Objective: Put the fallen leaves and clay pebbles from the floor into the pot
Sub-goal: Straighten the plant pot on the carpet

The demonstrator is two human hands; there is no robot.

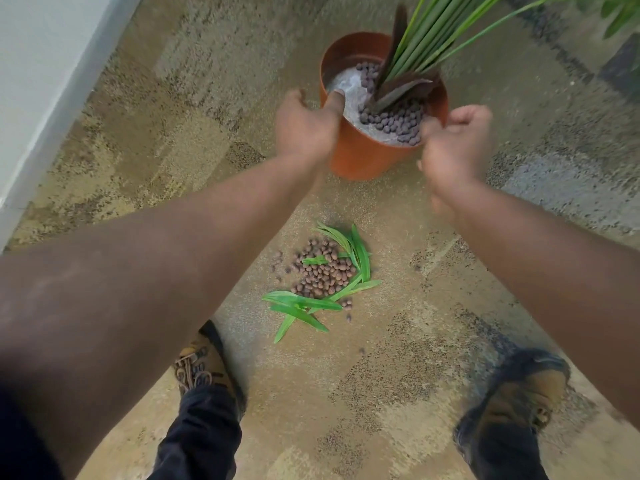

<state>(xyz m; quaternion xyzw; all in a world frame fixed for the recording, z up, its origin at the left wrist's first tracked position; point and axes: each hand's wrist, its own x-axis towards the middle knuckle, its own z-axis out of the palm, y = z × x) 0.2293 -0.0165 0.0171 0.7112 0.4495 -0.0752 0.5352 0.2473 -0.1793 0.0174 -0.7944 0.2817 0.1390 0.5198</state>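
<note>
The orange pot [367, 157] is gripped at its rim by the left hand [306, 124], thumb hooked inside. The right hand [457, 143] is curled at the opposite rim; whether anything is held cannot be told. Clay pebbles [320, 271] and fallen leaves [301, 303] are seen on the carpet [433, 306], below both hands.

Round terracotta-orange pot [363, 157], seemingly smooth matt plastic, filled with grainy white substrate [343, 84] and rough brown clay pebbles [394, 121]. On the mottled beige-and-grey, coarse-textured carpet floor [156, 140] lie matt brown pebbles [322, 271] and glossy, smooth green leaves [301, 303]. Near: tan suede-like laced boots [201, 368].
</note>
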